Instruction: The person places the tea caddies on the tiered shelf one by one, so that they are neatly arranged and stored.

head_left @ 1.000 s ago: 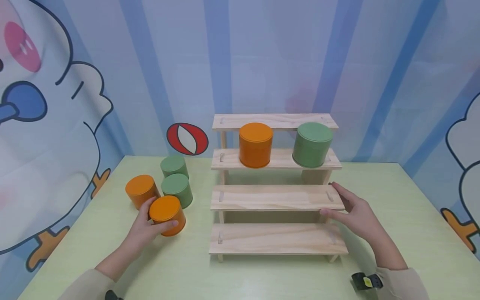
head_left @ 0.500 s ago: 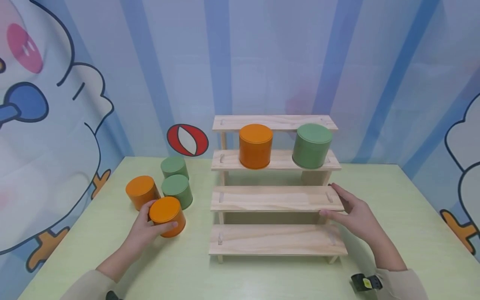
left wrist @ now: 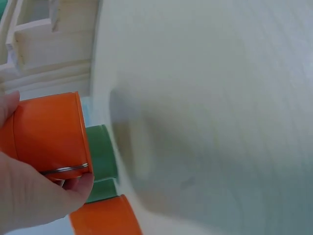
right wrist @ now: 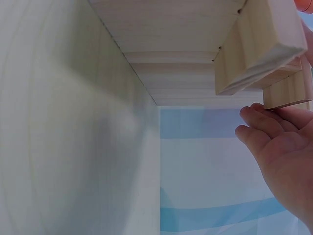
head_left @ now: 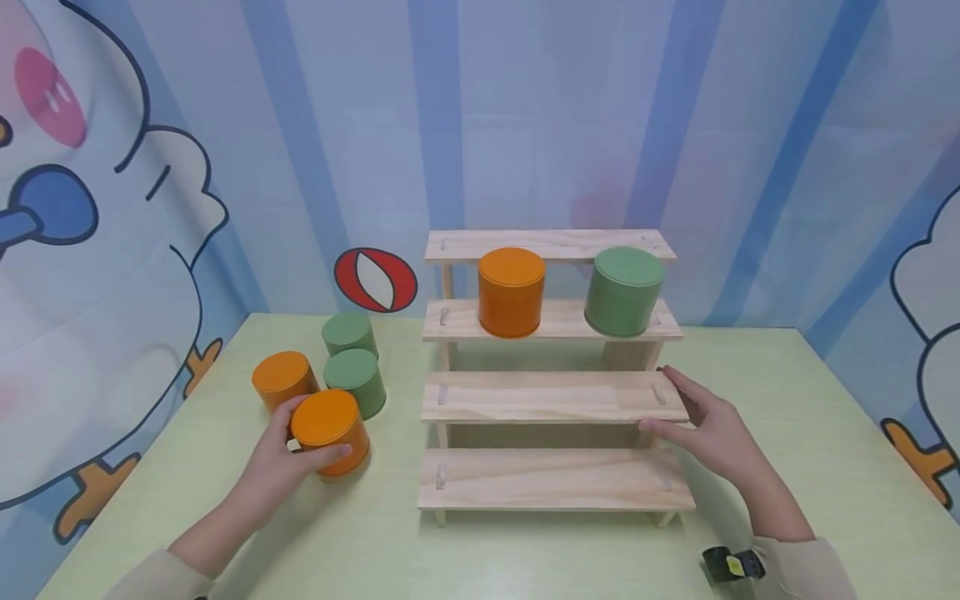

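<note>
My left hand (head_left: 266, 471) grips an orange round lidded tin (head_left: 332, 427), thumb at its front and fingers round its far side. In the left wrist view the tin (left wrist: 51, 134) is tipped slightly and its shadow falls on the table. Behind it stand another orange tin (head_left: 283, 377) and two green tins, one nearer (head_left: 356, 383) and one farther (head_left: 349, 333). My right hand (head_left: 712, 429) pinches the right end of a shelf on the stepped wooden rack (head_left: 551, 396). Its thumb is at the front edge; in the right wrist view the other fingers (right wrist: 264, 125) lie beside the board.
One shelf below the rack's top, an orange tin (head_left: 512, 296) stands left of a green tin (head_left: 626, 296). The pale table (head_left: 525, 562) runs back to a blue striped cloth backdrop (head_left: 525, 125) with cartoon prints. A black strap device (head_left: 733, 564) sits at the right sleeve.
The left hand has shifted slightly left and toward the person, and the orange tin in it has moved and tipped a little. The right hand and the rack stay put.
</note>
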Demonstrator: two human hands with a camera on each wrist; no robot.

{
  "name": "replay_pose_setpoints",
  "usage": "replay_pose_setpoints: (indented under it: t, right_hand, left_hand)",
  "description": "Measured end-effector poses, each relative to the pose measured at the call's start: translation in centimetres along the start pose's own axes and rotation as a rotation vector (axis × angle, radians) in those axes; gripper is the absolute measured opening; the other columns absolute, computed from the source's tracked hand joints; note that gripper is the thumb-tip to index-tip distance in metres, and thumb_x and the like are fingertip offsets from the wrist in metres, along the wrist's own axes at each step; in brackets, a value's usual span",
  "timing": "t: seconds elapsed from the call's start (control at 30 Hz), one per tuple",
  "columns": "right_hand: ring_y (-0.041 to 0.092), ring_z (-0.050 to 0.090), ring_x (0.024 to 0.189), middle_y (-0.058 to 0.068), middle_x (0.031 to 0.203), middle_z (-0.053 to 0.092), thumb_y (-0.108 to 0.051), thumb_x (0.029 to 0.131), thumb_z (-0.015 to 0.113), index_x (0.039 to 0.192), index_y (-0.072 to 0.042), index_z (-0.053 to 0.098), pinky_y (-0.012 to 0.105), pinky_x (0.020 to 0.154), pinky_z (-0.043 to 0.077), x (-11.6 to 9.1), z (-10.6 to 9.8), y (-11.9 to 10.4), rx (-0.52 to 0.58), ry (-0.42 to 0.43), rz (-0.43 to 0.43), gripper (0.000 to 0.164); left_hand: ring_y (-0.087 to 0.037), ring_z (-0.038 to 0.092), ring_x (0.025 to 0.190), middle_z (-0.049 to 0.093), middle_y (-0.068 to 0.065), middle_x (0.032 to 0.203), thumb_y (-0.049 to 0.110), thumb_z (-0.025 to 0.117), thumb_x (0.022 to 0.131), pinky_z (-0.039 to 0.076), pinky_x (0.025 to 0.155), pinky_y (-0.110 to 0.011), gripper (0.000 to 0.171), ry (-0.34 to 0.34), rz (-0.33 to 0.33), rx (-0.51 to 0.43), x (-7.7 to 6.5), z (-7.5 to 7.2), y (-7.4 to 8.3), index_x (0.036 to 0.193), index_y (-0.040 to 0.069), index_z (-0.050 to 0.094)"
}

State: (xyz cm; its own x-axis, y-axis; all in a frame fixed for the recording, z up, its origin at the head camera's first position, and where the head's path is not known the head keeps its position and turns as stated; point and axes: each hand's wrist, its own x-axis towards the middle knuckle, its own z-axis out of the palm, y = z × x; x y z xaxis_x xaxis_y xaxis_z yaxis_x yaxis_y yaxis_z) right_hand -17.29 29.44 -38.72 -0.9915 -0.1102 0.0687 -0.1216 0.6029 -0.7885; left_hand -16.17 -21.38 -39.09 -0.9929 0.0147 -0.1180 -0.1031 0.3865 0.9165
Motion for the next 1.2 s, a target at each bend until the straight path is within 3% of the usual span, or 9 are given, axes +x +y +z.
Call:
replay_pose_setpoints:
  t: [0.53,0.93,1.2]
  right_hand:
    - [0.042,0.032,0.138,0.024,0.154,0.025,-0.034,0.086,0.073,0.154,-0.007,0.017,0.052,0.104,0.037,-0.1,-0.1,0.2,-0.006,0.001,0.003,0.092]
    - [0.042,0.032,0.138,0.024,0.154,0.026,-0.034,0.085,0.073,0.154,-0.008,0.018,0.052,0.104,0.037,-0.1,-0.1,-0.1,-0.002,0.003,-0.001,0.092]
    - [0.041,0.032,0.138,0.023,0.154,0.027,-0.033,0.085,0.074,0.154,-0.007,0.018,0.052,0.104,0.036,-0.1,0.0,-0.2,0.006,0.005,-0.008,0.093]
  left_hand:
    - [-0.031,0.041,0.122,0.032,-0.014,0.145,0.024,0.079,0.081,0.045,0.096,-0.043,0.089,0.004,0.075,0.032,-2.5,0.4,4.4,0.148,0.009,0.022]
    - [-0.029,0.046,0.121,0.043,-0.010,0.137,0.019,0.082,0.076,0.047,0.094,-0.042,0.086,-0.047,0.155,0.022,-3.9,2.4,7.8,0.144,0.008,0.030]
    - [-0.027,0.046,0.123,0.049,-0.007,0.136,0.021,0.084,0.074,0.040,0.099,-0.052,0.085,-0.104,0.196,0.040,-3.8,3.8,9.8,0.142,0.012,0.033]
